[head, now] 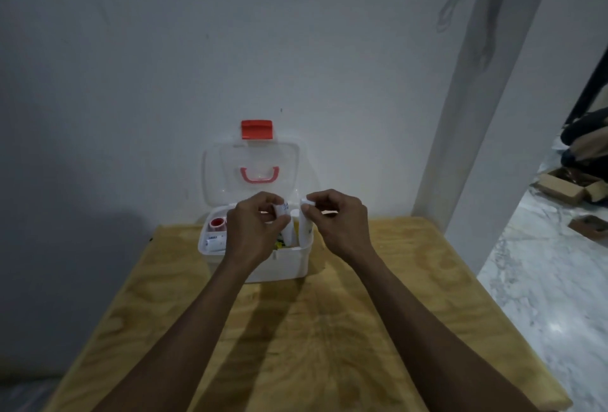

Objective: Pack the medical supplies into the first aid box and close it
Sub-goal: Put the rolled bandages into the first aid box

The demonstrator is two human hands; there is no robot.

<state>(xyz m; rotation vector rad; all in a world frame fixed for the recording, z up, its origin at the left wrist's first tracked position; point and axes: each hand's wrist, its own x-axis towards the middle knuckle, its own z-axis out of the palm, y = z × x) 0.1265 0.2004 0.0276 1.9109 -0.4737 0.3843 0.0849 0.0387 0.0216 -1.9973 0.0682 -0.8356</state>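
Note:
A white first aid box [289, 265] stands at the far edge of the wooden table, its clear lid [218, 175] upright against the wall, with a red latch [257, 129] on top and a pink handle [259, 175]. My left hand [253, 230] grips a white tube [285, 219] that stands upright in the box. Beside it my right hand [339, 222] pinches the top of a second white tube [305, 224], also upright in the box. In the box's left part lie a red-capped item [217, 223] and a small white bottle [215, 242].
The wooden table [329, 329] runs toward me with bare surface in front of the box. A white wall stands right behind the box and a pillar [477, 135] at the right. Cardboard boxes [569, 186] lie on the marble floor at the far right.

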